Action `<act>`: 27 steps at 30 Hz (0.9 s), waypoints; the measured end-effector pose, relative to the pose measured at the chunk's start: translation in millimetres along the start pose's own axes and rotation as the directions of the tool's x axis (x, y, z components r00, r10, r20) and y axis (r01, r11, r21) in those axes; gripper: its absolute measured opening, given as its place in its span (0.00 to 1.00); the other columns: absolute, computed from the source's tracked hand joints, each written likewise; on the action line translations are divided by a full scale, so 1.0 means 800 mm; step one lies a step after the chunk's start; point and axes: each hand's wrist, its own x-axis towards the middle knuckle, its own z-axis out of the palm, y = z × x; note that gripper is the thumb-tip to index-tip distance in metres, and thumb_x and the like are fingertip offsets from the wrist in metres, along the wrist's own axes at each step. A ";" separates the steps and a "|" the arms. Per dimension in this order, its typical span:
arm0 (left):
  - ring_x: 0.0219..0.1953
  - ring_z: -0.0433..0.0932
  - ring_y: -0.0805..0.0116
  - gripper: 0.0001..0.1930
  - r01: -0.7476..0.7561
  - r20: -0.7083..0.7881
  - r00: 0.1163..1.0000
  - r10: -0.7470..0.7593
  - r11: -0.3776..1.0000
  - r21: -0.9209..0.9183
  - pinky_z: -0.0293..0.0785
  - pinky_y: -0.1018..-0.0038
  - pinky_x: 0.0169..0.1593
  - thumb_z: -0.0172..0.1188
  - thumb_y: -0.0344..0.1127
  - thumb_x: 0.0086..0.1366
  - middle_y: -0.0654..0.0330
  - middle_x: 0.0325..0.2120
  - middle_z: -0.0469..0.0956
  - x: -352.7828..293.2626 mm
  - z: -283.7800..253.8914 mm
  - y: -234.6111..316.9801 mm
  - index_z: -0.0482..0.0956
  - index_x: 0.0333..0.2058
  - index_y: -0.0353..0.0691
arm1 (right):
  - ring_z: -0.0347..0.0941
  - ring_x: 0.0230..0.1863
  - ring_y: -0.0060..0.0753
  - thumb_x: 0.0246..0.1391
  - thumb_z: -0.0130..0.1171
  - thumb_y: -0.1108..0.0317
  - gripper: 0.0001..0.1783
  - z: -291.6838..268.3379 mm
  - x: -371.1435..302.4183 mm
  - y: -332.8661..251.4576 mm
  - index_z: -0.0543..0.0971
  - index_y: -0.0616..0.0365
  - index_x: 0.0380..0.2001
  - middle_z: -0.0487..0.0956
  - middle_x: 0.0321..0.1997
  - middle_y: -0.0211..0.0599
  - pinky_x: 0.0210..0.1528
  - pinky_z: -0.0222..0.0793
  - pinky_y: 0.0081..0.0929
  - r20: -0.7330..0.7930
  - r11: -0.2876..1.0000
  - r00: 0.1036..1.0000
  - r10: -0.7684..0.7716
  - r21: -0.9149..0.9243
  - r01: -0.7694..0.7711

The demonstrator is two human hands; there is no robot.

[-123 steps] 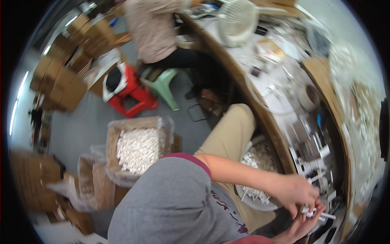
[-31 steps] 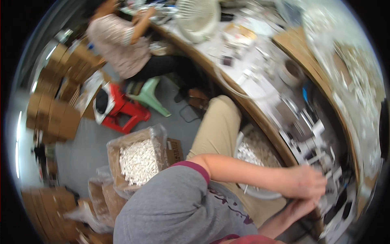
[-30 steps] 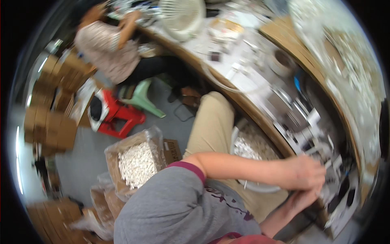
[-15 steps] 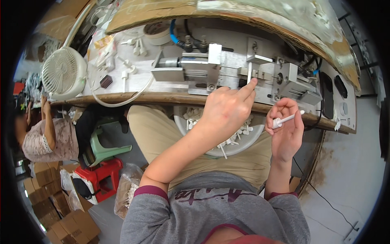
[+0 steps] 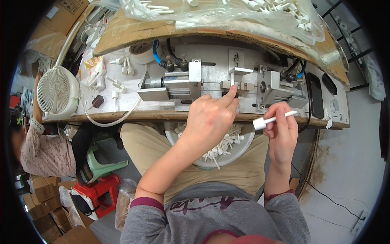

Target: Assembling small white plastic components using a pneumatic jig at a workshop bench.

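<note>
My left hand reaches over the bench edge with its index finger stretched out, the tip on a white stemmed piece that stands in a small metal holder. Its other fingers bend beneath the palm and are partly hidden. A white cap with a thin stem is pinched in the fingers of my right hand, in front of the bench. The cap points left and the stem slants up to the right. On either side of the holder sit a left metal clamp unit and a right one.
In my lap rests a basin of loose white stemmed caps. A cardboard shelf with plastic-wrapped white parts overhangs the bench. A white fan, a looping pale tube and a phone lie around. Another person sits at left.
My right hand has turned the stemmed cap and brought it out on the fingertips, cap to the left. My left fingertip stays at the piece in the holder. The whole view has shifted slightly.
</note>
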 end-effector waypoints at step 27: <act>0.20 0.78 0.65 0.14 -0.024 -0.007 1.000 0.024 0.999 -0.041 0.74 0.75 0.29 0.70 0.33 0.49 0.58 0.50 0.80 -0.007 0.003 -0.004 0.83 0.36 0.39 | 0.75 0.52 0.47 0.46 0.64 0.35 0.39 0.039 0.408 -0.099 0.78 0.53 0.52 0.78 0.50 0.50 0.53 0.71 0.41 0.300 -0.107 0.937 -0.182 -0.953 0.284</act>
